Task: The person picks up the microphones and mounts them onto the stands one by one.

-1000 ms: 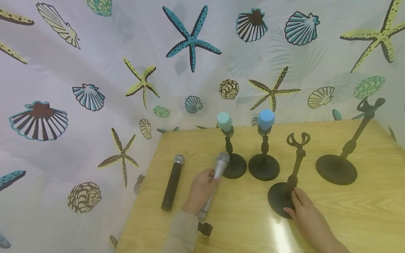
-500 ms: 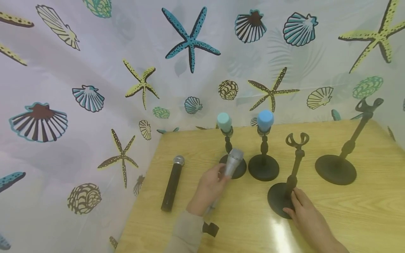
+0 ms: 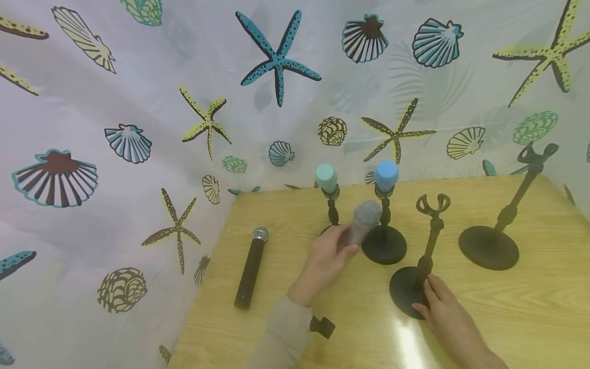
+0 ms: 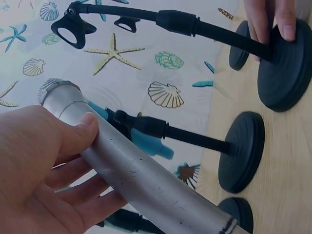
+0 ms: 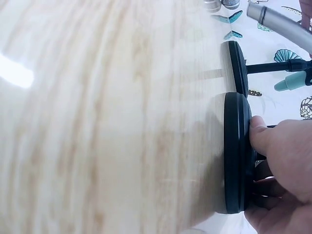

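My left hand holds a silver microphone above the table, its mesh head tilted up and to the right. In the left wrist view the thumb lies along the barrel and the fingers curl beneath. My right hand grips the low part of a black microphone stand whose forked clip holds nothing. Its thumb lies against the round base in the right wrist view; the fingers are partly hidden behind. Past the left hand stand two more stands, carrying a mint-green microphone and a blue microphone.
A black microphone with a silver head lies at the left on the wooden table. Another stand with a bare clip is at the back right. A shell-patterned curtain borders the table's back. A small black piece shows beside the left sleeve.
My left hand has raised the silver microphone and carried it right, from in front of the mint-green one's stand towards the blue one's. The right hand and its stand have stayed put.
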`<state>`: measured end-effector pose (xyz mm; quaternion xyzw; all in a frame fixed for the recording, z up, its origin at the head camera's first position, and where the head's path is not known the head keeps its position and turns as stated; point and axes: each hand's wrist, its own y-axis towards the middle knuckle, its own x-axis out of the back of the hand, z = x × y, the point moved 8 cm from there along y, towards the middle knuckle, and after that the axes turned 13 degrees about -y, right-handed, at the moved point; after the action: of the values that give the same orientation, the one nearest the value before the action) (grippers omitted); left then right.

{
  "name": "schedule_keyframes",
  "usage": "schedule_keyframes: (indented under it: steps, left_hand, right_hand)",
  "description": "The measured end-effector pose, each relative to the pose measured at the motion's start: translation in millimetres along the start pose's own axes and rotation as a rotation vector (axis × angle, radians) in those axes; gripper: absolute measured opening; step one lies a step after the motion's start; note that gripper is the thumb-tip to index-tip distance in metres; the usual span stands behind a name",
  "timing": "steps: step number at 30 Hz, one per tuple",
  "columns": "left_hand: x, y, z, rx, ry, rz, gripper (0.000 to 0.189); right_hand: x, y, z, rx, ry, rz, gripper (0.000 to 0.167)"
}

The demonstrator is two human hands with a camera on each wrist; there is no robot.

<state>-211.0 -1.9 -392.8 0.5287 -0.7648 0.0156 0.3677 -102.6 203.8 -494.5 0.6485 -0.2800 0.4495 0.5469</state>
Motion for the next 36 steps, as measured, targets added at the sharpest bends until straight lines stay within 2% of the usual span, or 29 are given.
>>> schedule_keyframes:
  steps: [3,6,8,13,16,23,32,36]
  left_hand:
    - [-5.8,8.2,-9.8,-0.052,-0.046,0.008,0.046]
    - [-12.4,16.0,-20.9,-0.087,-0.146,0.036,0.046]
    - [-16.2,21.2,-29.9,-0.127,-0.172,0.044,0.045]
    - [-22.5,33.1,-47.7,-0.224,-0.156,0.015,0.043]
    - [-26.5,40.3,-53.4,-0.225,-0.183,0.009,0.044]
    - [-36.1,57.2,-63.4,-0.162,-0.310,0.020,0.046]
    - [-41.3,75.8,-80.5,-0.202,-0.363,0.010,0.046]
    - [-41.6,83.4,-88.2,-0.219,-0.346,-0.008,0.047]
  right_hand:
    - [-0.5,-0.1,-0.4,-0.005,0.002,0.004,0.060]
    - [-1.2,-0.4,-0.9,-0.011,0.009,0.007,0.061]
    - [-1.0,-0.6,-1.2,-0.012,0.011,0.003,0.061]
    - [0.3,0.1,-0.5,-0.007,0.015,-0.014,0.061]
    - [1.1,0.6,0.0,-0.005,0.015,-0.017,0.061]
    - [1.2,-1.0,-1.0,0.002,0.018,-0.049,0.062]
    - [0.5,-1.2,-1.1,-0.015,0.018,-0.038,0.061]
    - [1.7,-1.4,-0.8,-0.003,0.029,-0.050,0.061]
